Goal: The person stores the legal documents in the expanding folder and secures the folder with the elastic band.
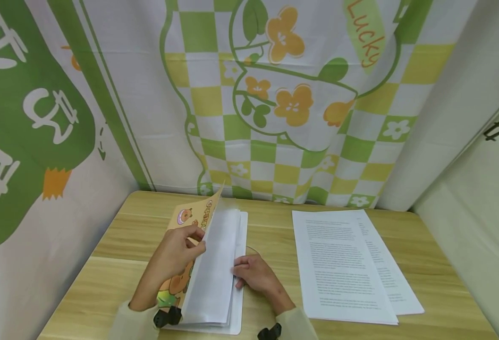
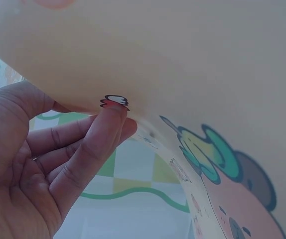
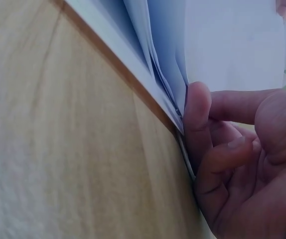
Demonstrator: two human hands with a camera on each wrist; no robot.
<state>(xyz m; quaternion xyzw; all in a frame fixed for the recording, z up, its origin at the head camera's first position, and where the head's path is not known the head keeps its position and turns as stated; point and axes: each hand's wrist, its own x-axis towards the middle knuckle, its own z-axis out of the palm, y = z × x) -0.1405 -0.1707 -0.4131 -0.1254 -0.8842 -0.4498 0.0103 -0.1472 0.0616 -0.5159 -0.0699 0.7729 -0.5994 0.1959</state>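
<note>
A folder with an orange-yellow cartoon cover (image 1: 176,219) lies on the left part of the table, its cover lifted at a slant. My left hand (image 1: 177,252) pinches the cover's free edge between thumb and fingers; the left wrist view shows the printed cover (image 2: 208,64) arching over that hand. White inner sheets (image 1: 215,264) lie inside the folder. At their right edge, my right hand (image 1: 255,273) pinches the layers with thumb and curled fingers. Close up in the right wrist view, several sheet edges (image 3: 153,55) fan apart beside the thumb.
Two overlapping printed paper sheets (image 1: 338,269) lie on the right side of the wooden table (image 1: 270,236). A checked, flowered curtain (image 1: 266,146) hangs behind the table's back edge, with cloth walls on both sides.
</note>
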